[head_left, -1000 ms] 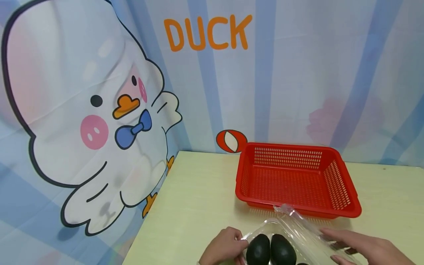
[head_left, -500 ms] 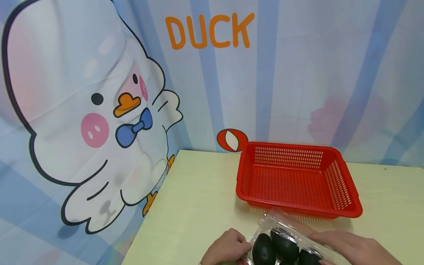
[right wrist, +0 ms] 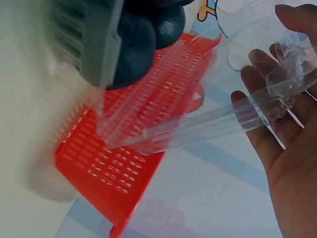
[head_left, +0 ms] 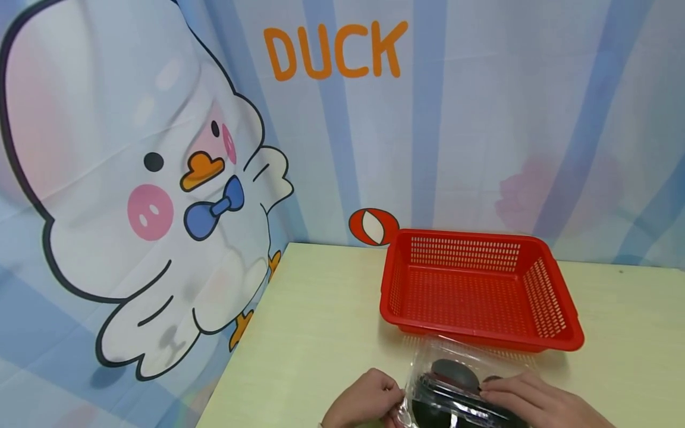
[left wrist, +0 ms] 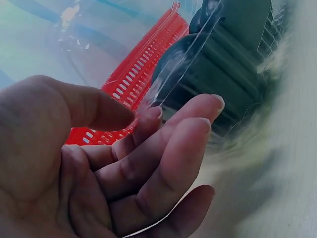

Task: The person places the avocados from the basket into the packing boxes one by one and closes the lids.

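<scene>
A clear plastic hinged box (head_left: 420,362) with several dark egg-shaped pieces (head_left: 455,375) lies at the bottom of the head view, its lid tilted over them. At its left edge, my left hand (head_left: 364,395) pinches the plastic; in the left wrist view the thumb and index fingertip meet at the rim while the other fingers stay loose. My right hand (head_left: 540,401) touches the lid from the right. The right wrist view shows its fingers extended behind the clear lid (right wrist: 208,124), with the thumb apart. The near part of the box is cut off.
Just behind the box stands a red perforated basket (head_left: 476,291) on the pale yellow tabletop (head_left: 316,315). A printed cloth (head_left: 471,119) with a duck hangs at the back and left.
My right hand has moved left and brought the lid from the right side over the dark egg-shaped pieces. The box has tilted; my left hand keeps its pinch at the left edge.
</scene>
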`<state>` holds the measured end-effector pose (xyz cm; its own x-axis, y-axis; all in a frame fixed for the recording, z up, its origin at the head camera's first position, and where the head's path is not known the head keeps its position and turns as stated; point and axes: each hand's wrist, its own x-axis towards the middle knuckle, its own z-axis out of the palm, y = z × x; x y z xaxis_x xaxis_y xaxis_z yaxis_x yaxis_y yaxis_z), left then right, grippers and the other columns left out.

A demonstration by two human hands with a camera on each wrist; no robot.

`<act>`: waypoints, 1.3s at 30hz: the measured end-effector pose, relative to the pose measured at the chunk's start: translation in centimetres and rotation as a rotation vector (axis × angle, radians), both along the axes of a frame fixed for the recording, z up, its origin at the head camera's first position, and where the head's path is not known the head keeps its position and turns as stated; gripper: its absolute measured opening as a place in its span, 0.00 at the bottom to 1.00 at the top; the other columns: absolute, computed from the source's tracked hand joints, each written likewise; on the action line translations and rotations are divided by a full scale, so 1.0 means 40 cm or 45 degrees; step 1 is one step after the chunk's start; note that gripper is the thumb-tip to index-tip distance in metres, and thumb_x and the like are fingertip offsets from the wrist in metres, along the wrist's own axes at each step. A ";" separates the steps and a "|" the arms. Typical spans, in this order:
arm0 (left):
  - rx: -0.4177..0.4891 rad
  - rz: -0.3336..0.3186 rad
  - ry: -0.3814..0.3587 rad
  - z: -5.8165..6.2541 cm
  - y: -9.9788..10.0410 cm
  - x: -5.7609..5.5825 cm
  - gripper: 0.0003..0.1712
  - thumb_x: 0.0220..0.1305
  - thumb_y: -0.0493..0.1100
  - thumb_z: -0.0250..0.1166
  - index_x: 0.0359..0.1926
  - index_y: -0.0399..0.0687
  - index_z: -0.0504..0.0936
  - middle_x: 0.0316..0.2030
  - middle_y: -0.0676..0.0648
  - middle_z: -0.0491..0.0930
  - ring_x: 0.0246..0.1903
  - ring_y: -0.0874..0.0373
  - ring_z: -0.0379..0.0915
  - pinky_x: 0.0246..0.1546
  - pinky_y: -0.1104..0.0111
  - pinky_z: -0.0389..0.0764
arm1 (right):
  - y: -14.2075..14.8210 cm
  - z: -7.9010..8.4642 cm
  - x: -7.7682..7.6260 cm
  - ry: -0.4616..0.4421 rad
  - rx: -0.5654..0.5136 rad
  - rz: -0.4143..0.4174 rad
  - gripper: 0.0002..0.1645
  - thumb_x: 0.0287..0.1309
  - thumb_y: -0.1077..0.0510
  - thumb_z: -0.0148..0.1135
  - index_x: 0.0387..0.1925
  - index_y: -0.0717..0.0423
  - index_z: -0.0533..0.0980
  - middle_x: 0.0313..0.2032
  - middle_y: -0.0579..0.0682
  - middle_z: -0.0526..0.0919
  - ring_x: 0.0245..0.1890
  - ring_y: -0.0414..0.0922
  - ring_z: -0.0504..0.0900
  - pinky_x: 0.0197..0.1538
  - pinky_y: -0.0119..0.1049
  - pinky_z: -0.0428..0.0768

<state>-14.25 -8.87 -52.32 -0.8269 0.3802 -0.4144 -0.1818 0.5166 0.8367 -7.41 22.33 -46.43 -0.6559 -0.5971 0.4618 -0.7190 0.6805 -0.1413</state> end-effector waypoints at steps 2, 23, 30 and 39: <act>0.041 0.025 -0.045 0.000 0.000 0.002 0.20 0.70 0.42 0.57 0.20 0.44 0.83 0.15 0.49 0.79 0.15 0.59 0.72 0.21 0.73 0.73 | -0.001 -0.012 -0.002 -0.015 0.023 -0.024 0.41 0.41 0.22 0.70 0.59 0.27 0.77 0.56 0.23 0.77 0.48 0.26 0.76 0.47 0.16 0.78; 0.101 0.017 -0.229 0.021 -0.007 0.015 0.20 0.74 0.49 0.54 0.31 0.43 0.84 0.21 0.49 0.79 0.22 0.57 0.72 0.28 0.70 0.75 | -0.009 -0.126 0.016 -0.048 -0.004 -0.174 0.46 0.38 0.20 0.69 0.62 0.23 0.75 0.66 0.30 0.74 0.67 0.29 0.65 0.67 0.17 0.61; 0.111 -0.123 -0.155 0.012 -0.026 0.017 0.14 0.72 0.48 0.61 0.32 0.47 0.84 0.25 0.49 0.80 0.27 0.57 0.73 0.30 0.68 0.76 | -0.007 -0.158 0.040 -0.076 -0.086 -0.240 0.45 0.38 0.24 0.73 0.62 0.25 0.76 0.66 0.32 0.75 0.68 0.28 0.63 0.69 0.12 0.46; 0.117 -0.151 -0.157 0.018 -0.026 0.027 0.12 0.71 0.47 0.62 0.32 0.47 0.82 0.25 0.49 0.80 0.27 0.57 0.72 0.28 0.67 0.73 | 0.071 -0.230 0.064 -0.267 -0.391 -0.341 0.52 0.34 0.51 0.86 0.64 0.23 0.73 0.70 0.26 0.65 0.67 0.17 0.55 0.55 0.10 0.63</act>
